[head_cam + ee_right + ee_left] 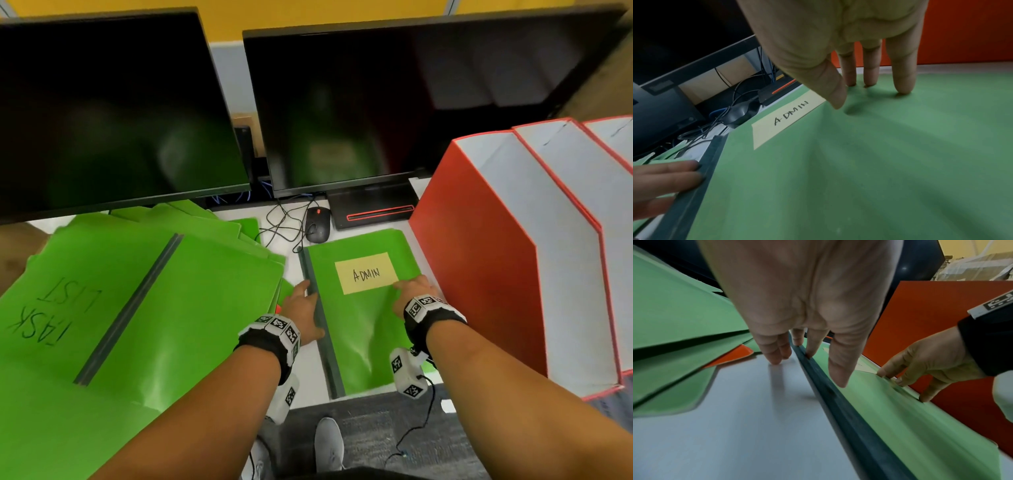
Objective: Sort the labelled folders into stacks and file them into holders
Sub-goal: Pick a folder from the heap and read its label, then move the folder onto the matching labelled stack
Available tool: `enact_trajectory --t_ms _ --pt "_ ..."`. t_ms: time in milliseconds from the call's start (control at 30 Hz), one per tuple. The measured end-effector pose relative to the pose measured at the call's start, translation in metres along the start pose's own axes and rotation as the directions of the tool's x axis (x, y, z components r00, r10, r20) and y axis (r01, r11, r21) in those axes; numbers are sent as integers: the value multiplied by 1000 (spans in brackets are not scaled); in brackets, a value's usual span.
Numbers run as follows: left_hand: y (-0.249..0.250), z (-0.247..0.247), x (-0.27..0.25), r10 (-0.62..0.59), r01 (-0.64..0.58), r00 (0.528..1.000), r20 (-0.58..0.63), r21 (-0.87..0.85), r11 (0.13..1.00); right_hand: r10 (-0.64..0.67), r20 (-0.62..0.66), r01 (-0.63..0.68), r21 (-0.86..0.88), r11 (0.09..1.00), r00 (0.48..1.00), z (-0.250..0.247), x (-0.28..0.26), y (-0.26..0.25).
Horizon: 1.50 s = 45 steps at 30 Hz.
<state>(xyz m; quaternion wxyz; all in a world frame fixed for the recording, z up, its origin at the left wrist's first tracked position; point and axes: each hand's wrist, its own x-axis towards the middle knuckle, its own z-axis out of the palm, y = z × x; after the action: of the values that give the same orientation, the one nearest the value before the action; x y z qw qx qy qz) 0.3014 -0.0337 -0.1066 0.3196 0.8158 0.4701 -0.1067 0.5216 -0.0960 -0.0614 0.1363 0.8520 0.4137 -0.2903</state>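
Observation:
A green folder (363, 329) with a dark spine bar (322, 329) and a yellow label reading ADMIN (365, 273) lies flat on the white desk (308, 377), beside the red holders (479, 260). My left hand (303, 308) lies with straight fingers (836, 368) against the spine bar (849, 410). My right hand (412, 291) presses straight fingertips (902, 84) onto the folder's cover (859, 162) near its right edge, next to the label (785, 120). A pile of green folders (137, 291) lies at the left, the top one marked TASK LIST.
Two dark monitors (376, 102) stand along the back of the desk. A black mouse (318, 222) with tangled cables and a black box with a red stripe (376, 209) sit behind the ADMIN folder. The desk's front edge is near my wrists.

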Motion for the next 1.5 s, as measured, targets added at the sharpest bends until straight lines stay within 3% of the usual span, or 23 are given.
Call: enact_trajectory --t_ms 233,367,700,1067,1267,1400,1500 --pt "-1 -1 5 2 -3 1000 -7 -59 998 45 11 -45 28 999 999 -2 8 -2" --pt "-5 -9 -1 -1 -3 1000 -31 -122 993 37 -69 -29 123 992 997 3 9 -10" --pt "-37 -47 -41 -183 139 966 -183 -226 964 -223 -137 248 209 946 965 2 0 -82" --pt "-135 -79 -108 -410 344 866 -285 -254 904 -430 -130 449 263 854 893 21 -43 -174" --pt "-194 -82 -138 -538 490 793 -286 -227 842 -419 -99 430 221 875 903 50 -66 -212" --pt "-226 -80 -152 -621 582 745 -245 -218 784 -292 -49 296 174 939 955 63 -74 -221" --pt "-245 -79 -159 -632 610 745 -211 -168 775 -209 -2 207 130 970 978 70 -80 -227"
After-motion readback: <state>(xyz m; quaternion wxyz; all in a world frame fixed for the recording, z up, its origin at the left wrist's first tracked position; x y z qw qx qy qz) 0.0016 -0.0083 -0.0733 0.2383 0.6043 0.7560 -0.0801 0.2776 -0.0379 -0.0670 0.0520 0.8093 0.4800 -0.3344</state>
